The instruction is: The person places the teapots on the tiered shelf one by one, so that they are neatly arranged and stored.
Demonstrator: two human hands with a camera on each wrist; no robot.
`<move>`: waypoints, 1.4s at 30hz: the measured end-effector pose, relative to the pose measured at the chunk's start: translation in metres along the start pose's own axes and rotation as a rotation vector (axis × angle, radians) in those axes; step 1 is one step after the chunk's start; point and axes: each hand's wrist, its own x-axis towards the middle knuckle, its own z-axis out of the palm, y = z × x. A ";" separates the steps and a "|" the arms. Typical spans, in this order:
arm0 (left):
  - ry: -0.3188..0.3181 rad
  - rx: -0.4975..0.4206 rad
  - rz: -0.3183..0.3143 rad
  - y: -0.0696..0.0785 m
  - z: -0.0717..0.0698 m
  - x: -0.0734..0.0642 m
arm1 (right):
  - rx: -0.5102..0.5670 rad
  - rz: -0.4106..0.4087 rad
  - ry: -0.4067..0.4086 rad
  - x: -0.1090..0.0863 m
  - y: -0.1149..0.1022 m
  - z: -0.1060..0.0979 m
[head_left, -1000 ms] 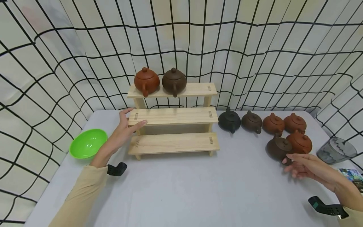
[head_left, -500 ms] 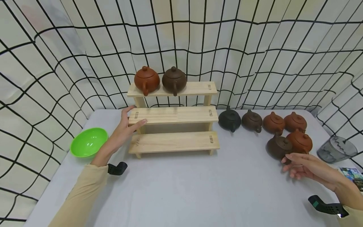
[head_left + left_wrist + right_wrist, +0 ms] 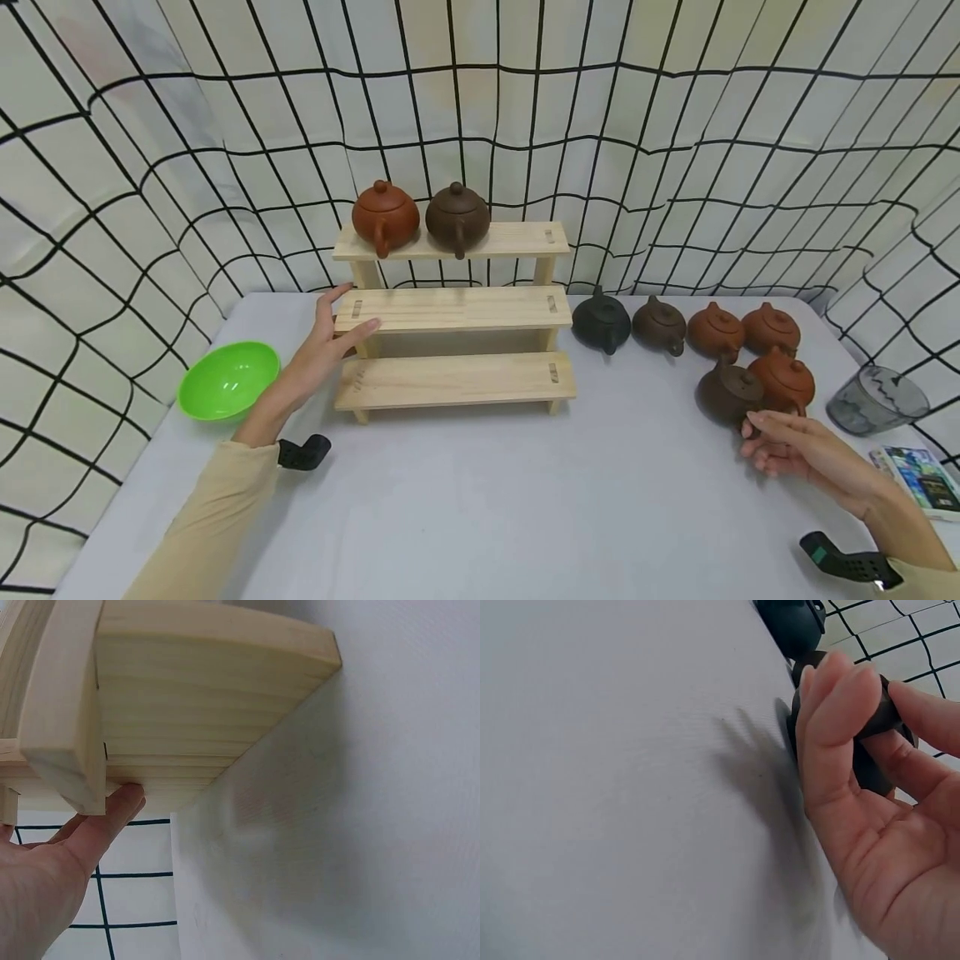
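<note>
A three-tier wooden stand stands at the middle back of the table. My left hand grips the left end of its middle shelf, thumb on top; in the left wrist view, a finger lies against the wood. At the right, my right hand pinches the handle of a dark brown teapot. Curled fingers hide much of that handle in the right wrist view. On the top shelf sit a reddish-brown teapot and a dark brown one, handles facing me.
Right of the stand are a black teapot, a brown teapot and several reddish teapots. A green bowl sits at the left. A translucent cup and a colourful box lie far right. Black netting surrounds the table.
The head view has shifted slightly to the right, bringing more of the colourful box into sight. Both hands keep their holds, and the teapots stay where they were.
</note>
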 end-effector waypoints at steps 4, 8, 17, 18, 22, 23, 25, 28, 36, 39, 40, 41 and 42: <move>-0.009 0.000 0.000 0.001 0.000 0.000 | 0.005 -0.017 0.040 -0.001 0.003 0.001; -0.009 0.010 -0.006 0.001 -0.001 0.000 | 0.035 -0.036 0.039 -0.003 0.003 0.001; -0.008 0.013 -0.010 0.000 -0.002 0.001 | -0.065 -0.098 0.061 -0.009 -0.018 0.011; -0.008 0.014 -0.011 0.001 -0.001 0.001 | -0.078 -0.108 0.071 -0.010 -0.022 0.013; -0.010 0.015 -0.011 0.002 -0.001 0.002 | -0.106 -0.166 0.109 -0.013 -0.039 0.025; -0.009 0.014 -0.011 0.002 -0.001 0.002 | -0.114 -0.181 0.122 -0.012 -0.044 0.029; -0.005 0.012 -0.016 0.002 -0.001 0.001 | -0.123 -0.219 0.140 -0.008 -0.055 0.037; 0.006 0.008 -0.025 0.001 -0.002 -0.001 | -0.123 -0.286 0.134 0.000 -0.074 0.050; 0.007 0.009 -0.018 -0.002 -0.003 -0.006 | -0.094 -0.418 0.075 0.032 -0.135 0.093; 0.004 0.001 -0.001 -0.001 -0.002 -0.005 | -0.069 -0.431 0.087 0.046 -0.157 0.109; 0.002 -0.003 0.004 -0.001 -0.002 -0.004 | -0.061 -0.431 0.094 0.051 -0.164 0.115; 0.002 -0.007 0.008 0.000 -0.002 -0.003 | -0.049 -0.428 0.102 0.057 -0.172 0.119; 0.003 -0.009 0.013 0.001 -0.002 -0.003 | -0.043 -0.426 0.111 0.063 -0.179 0.124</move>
